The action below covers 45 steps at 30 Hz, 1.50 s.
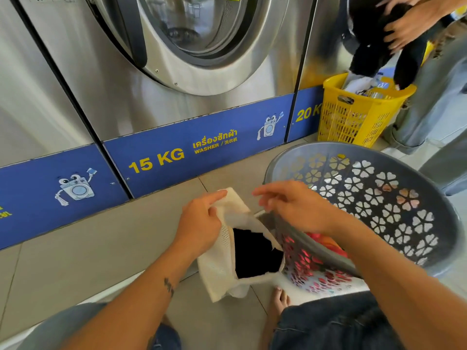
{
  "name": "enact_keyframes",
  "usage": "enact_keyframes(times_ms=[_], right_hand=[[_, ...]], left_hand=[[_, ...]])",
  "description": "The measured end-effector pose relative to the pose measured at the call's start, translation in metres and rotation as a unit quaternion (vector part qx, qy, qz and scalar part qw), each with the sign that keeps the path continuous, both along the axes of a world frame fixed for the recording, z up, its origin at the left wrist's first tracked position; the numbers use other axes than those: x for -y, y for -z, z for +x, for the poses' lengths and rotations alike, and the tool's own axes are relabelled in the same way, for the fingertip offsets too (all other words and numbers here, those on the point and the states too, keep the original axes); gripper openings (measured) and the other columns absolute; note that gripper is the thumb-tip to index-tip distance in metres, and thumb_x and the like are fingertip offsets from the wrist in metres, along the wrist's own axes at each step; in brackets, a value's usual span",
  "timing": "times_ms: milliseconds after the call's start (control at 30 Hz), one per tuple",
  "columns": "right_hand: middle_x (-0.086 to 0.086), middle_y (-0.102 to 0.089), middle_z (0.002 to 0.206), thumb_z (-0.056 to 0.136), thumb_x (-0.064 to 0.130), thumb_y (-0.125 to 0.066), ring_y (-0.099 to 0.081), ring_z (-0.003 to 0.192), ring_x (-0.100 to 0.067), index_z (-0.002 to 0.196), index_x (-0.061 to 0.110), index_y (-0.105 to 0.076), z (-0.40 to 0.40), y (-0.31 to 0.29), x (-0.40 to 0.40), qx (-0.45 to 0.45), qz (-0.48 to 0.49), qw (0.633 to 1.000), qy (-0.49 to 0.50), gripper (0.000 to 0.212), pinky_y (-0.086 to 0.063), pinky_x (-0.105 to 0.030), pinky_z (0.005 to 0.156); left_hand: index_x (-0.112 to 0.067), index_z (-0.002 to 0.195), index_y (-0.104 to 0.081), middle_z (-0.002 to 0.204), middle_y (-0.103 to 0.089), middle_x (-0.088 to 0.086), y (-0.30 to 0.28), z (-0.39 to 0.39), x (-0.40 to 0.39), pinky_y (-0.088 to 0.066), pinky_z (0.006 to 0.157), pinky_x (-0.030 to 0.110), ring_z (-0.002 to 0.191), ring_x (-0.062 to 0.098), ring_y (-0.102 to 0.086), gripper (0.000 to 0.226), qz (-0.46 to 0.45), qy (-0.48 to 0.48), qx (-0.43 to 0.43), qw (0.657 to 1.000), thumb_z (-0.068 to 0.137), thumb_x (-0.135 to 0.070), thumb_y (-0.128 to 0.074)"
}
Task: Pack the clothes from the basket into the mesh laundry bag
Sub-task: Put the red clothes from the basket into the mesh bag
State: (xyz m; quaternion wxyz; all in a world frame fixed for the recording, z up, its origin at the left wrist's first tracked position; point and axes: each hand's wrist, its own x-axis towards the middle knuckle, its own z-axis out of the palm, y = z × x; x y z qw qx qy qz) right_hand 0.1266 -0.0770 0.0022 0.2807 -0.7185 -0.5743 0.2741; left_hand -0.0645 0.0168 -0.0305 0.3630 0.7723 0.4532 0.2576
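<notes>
A white mesh laundry bag (222, 269) hangs open in front of me over the tiled floor, with a black garment (255, 256) lying inside its mouth. My left hand (202, 223) pinches the bag's upper left rim and holds it up. My right hand (290, 205) hovers over the bag's right rim with its fingers spread, holding nothing. Just right of the bag stands the grey plastic basket (379, 188) with flower cut-outs, tilted toward me. Red and orange clothes (328, 245) lie at its bottom.
Steel washers with a blue "15 KG" strip (177, 152) stand close ahead. At the upper right a yellow basket (358, 114) holds laundry, and another person's hands (409, 26) handle a black garment above it. My knees and a bare foot (279, 299) are below.
</notes>
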Motion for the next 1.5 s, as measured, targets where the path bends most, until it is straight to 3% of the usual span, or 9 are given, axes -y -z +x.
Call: enact_keyframes(times_ms=[133, 267, 367, 500, 733, 833, 933, 1133, 1500], right_hand=[[-0.002, -0.070, 0.101, 0.091, 0.005, -0.055, -0.066, 0.089, -0.022, 0.125, 0.019, -0.064, 0.072, 0.007, -0.005, 0.053, -0.058, 0.993, 0.091, 0.038, -0.051, -0.031, 0.075], [-0.003, -0.057, 0.133, 0.086, 0.014, -0.064, -0.054, 0.103, -0.019, 0.142, 0.019, -0.047, 0.106, 0.057, -0.017, 0.129, -0.272, 0.953, 0.027, 0.058, -0.045, -0.027, 0.080], [-0.009, -0.051, 0.144, 0.077, 0.025, -0.073, -0.054, 0.121, -0.028, 0.151, 0.023, -0.031, 0.116, 0.097, -0.030, 0.177, -0.359, 0.916, -0.003, 0.085, -0.048, -0.040, 0.099], [-0.003, -0.049, 0.148, 0.058, 0.047, -0.080, -0.051, 0.130, -0.027, 0.150, 0.032, -0.028, 0.127, 0.153, -0.057, 0.243, -0.385, 0.888, -0.064, 0.107, -0.044, -0.043, 0.106], [-0.013, -0.052, 0.136, 0.081, 0.038, -0.072, -0.055, 0.114, -0.029, 0.135, 0.019, -0.045, 0.129, 0.208, -0.082, 0.073, -0.421, 0.904, 0.005, 0.063, -0.050, -0.047, 0.099], [-0.019, -0.056, 0.121, 0.098, 0.014, -0.055, -0.057, 0.118, -0.041, 0.131, 0.000, -0.053, 0.120, 0.208, -0.076, 0.049, -0.383, 0.922, 0.034, 0.036, -0.046, -0.053, 0.104], [-0.003, -0.057, 0.090, 0.093, 0.009, -0.056, -0.059, 0.097, -0.027, 0.100, 0.013, -0.059, 0.111, 0.181, -0.063, 0.055, -0.351, 0.935, 0.005, 0.008, -0.052, -0.047, 0.094], [-0.007, -0.054, 0.069, 0.066, -0.004, -0.069, -0.054, 0.059, -0.021, 0.085, 0.011, -0.058, 0.107, 0.099, -0.026, -0.053, -0.223, 0.971, 0.066, 0.027, -0.048, -0.030, 0.050], [0.002, -0.061, 0.075, 0.069, -0.017, -0.072, -0.057, 0.068, -0.008, 0.087, 0.008, -0.063, 0.066, -0.018, 0.018, -0.168, 0.101, 0.967, 0.161, 0.033, -0.044, -0.026, 0.065]], left_hand=[[-0.034, 0.121, -0.067, 0.107, -0.066, -0.017, -0.002, 0.014, 0.008, -0.042, 0.067, 0.003, 0.086, -0.001, -0.059, 0.055, -0.102, 0.010, 0.071, 0.992, 0.086, 0.003, -0.043], [-0.044, 0.108, -0.069, 0.117, -0.065, -0.017, 0.001, 0.024, 0.005, -0.048, 0.089, 0.016, 0.101, -0.001, -0.061, 0.053, -0.141, -0.017, 0.140, 0.980, 0.087, -0.001, -0.046], [-0.036, 0.120, -0.066, 0.116, -0.062, -0.015, 0.019, 0.023, -0.014, -0.046, 0.074, 0.006, 0.087, 0.000, -0.058, 0.055, -0.132, -0.054, 0.060, 0.988, 0.087, 0.002, -0.042], [-0.028, 0.132, -0.058, 0.138, -0.055, 0.004, 0.049, 0.016, -0.018, -0.046, 0.099, 0.032, 0.118, 0.024, -0.055, 0.056, -0.113, -0.018, -0.099, 0.988, 0.089, 0.002, -0.040], [-0.031, 0.149, -0.031, 0.155, -0.030, -0.008, 0.067, 0.023, -0.025, -0.030, 0.114, 0.038, 0.139, 0.019, -0.033, 0.066, -0.120, 0.039, -0.196, 0.972, 0.090, -0.033, -0.059], [-0.032, 0.150, -0.028, 0.156, -0.027, -0.008, 0.064, 0.025, -0.027, -0.031, 0.114, 0.036, 0.140, 0.020, -0.032, 0.071, -0.131, 0.064, -0.206, 0.968, 0.088, -0.019, -0.059], [-0.032, 0.147, -0.036, 0.153, -0.036, 0.000, 0.054, 0.030, -0.026, -0.035, 0.112, 0.038, 0.137, 0.024, -0.037, 0.070, -0.130, 0.075, -0.184, 0.971, 0.085, -0.005, -0.053], [-0.032, 0.138, -0.051, 0.146, -0.047, 0.003, 0.031, 0.032, -0.008, -0.042, 0.105, 0.036, 0.130, 0.025, -0.047, 0.064, -0.098, 0.082, -0.151, 0.980, 0.082, -0.001, -0.051], [-0.031, 0.126, -0.064, 0.123, -0.059, -0.010, -0.050, 0.007, 0.007, -0.036, 0.087, 0.022, 0.107, 0.010, -0.052, 0.055, -0.018, -0.046, 0.053, 0.997, 0.082, 0.001, -0.051]])
